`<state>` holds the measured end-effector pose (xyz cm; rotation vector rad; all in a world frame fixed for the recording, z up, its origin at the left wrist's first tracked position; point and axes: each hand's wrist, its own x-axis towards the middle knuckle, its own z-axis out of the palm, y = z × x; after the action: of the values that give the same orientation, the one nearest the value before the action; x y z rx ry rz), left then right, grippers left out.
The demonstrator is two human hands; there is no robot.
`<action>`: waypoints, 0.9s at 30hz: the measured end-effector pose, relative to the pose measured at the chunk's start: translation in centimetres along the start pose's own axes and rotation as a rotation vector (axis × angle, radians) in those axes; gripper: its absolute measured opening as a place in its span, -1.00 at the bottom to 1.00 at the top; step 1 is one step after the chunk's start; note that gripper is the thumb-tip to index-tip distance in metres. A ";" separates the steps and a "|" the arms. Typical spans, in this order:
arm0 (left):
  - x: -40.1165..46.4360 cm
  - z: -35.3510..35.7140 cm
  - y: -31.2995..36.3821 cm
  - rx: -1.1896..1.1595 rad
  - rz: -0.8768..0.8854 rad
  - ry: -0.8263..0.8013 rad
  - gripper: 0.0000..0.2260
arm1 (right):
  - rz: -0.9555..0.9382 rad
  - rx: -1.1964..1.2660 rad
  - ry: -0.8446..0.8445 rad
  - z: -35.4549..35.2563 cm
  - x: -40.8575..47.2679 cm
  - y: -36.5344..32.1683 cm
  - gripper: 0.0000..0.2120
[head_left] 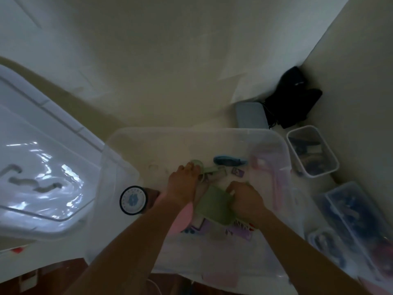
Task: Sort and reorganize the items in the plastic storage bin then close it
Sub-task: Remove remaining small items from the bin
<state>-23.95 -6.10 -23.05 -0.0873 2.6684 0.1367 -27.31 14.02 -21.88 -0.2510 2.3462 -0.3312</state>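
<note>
Both arms reach down into the clear plastic storage bin (119, 158), which sits open on the pale floor against a cream wall. Its lid (42, 158) lies off to the left, tilted, catching a bright glare on its glossy top.

The left hand (184, 184) is further into the bin, its fingers curled over a pale green looped strap or handle (201, 167); that grip looks closed on the strap, though the blur makes the fingertips hard to read. The right hand (244, 199) is nearer and to the right, its fingers bent down and pinching the right edge of a soft green cloth-like pouch (212, 206), which lies between the two wrists. Whether strap and pouch are one piece I cannot tell.

Under the left forearm a pink rounded object (182, 218) shows, and beneath the pouch there are purple and white cards or packets (240, 231). Further in lies a blue oblong item (229, 161), with a small purple square thing (237, 172) just near of it. A tall pink object (268, 167) stands along the bin's right side.

Outside the bin, a round dark-rimmed tin (133, 200) rests against its left wall. To the right sits a small clear container (333, 167) holding dark odds and ends, and nearer still some flat clear cases (350, 220). In the far right corner are a grey case (251, 116) and a black bag (294, 99).
</note>
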 end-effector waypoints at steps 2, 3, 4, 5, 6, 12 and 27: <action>0.0 0.1 -0.4 -0.029 0.021 0.057 -0.56 | 0.033 0.055 -0.010 0.1 -0.1 0.4 -0.68; -0.2 0.1 -0.7 -0.071 0.026 0.068 -0.57 | 0.052 0.091 0.001 0.1 0.0 0.6 -0.68; -0.5 0.1 -1.1 -0.106 0.029 0.069 -0.54 | 0.074 0.144 0.019 -0.1 0.0 0.6 -0.69; -0.7 0.0 -1.5 -0.125 0.037 0.072 -0.47 | 0.101 0.193 0.028 -0.3 0.1 0.7 -0.72; -1.1 -0.1 -1.9 -0.141 0.044 0.082 -0.37 | 0.129 0.227 0.022 -0.6 0.2 0.6 -0.76; -3.5 -1.6 -2.7 -0.283 0.236 0.517 -0.60 | 0.248 0.609 0.073 -2.0 0.1 -0.1 -0.85; -10.1 -5.3 0.0 -0.273 0.619 0.414 -0.49 | -0.054 1.421 -0.020 -5.8 -8.9 -2.3 -0.74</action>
<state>-17.32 -6.34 -13.81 0.7000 2.9714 0.7497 -24.91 15.22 -11.37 0.3724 1.5625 -1.8201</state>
